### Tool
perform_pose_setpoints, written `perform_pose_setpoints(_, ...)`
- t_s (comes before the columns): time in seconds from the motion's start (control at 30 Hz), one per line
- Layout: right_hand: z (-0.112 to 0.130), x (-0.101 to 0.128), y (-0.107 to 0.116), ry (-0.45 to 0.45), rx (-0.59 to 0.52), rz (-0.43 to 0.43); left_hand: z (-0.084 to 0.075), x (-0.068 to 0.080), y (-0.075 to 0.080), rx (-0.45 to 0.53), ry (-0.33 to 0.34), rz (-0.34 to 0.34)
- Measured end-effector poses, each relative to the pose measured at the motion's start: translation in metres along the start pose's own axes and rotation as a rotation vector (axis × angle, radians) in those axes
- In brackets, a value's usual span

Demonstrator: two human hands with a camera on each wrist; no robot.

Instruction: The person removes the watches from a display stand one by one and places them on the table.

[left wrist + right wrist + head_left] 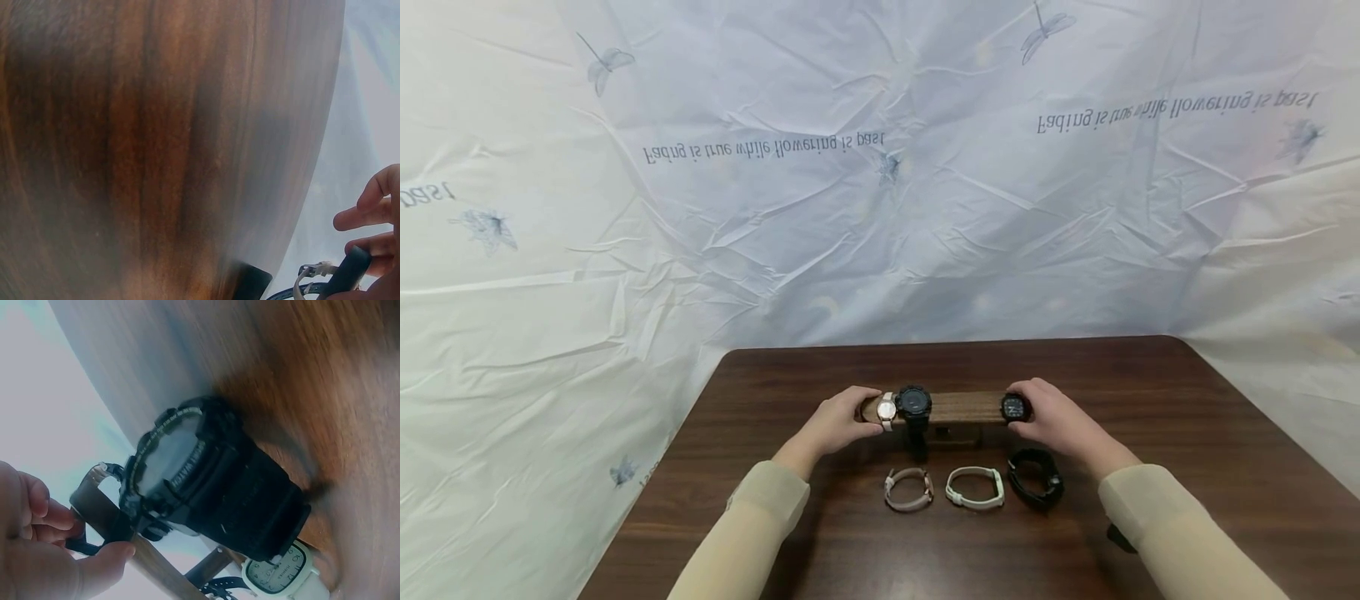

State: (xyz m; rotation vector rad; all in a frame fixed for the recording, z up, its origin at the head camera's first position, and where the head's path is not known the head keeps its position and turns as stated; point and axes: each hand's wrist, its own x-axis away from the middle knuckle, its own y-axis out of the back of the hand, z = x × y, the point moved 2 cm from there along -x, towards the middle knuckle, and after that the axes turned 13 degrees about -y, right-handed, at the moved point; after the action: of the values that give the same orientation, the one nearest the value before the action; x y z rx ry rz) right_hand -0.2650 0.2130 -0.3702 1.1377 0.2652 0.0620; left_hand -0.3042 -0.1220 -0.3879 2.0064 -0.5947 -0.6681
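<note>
A wooden bar stand point(966, 408) stands mid-table. It carries a white-strapped watch point(887, 410), a black watch point(913, 404) and, at its right end, another black watch point(1013, 407). My left hand point(867, 414) grips the bar's left end beside the white-strapped watch. My right hand point(1028, 412) pinches the black watch at the right end; in the right wrist view its thumb and fingers point(47, 512) close on a dark strap round the bar point(156, 569). In the left wrist view, only curled fingers point(369, 215) and a black strap point(350, 269) show.
Three watches lie in a row on the dark wooden table point(1187, 417) in front of the stand: pink-beige point(909, 487), cream point(975, 487), black point(1036, 477). The black one point(206, 481) and a square-faced white one point(278, 572) fill the right wrist view. A crinkled white sheet point(880, 208) hangs behind.
</note>
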Motion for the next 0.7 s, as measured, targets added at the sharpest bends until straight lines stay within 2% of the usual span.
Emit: perform_pose_setpoints(0.7,-0.014,0.009,0.017,-0.058,-0.01,-0.03,0.002,-0.001,0.001,0.022,0.003,-0.002)
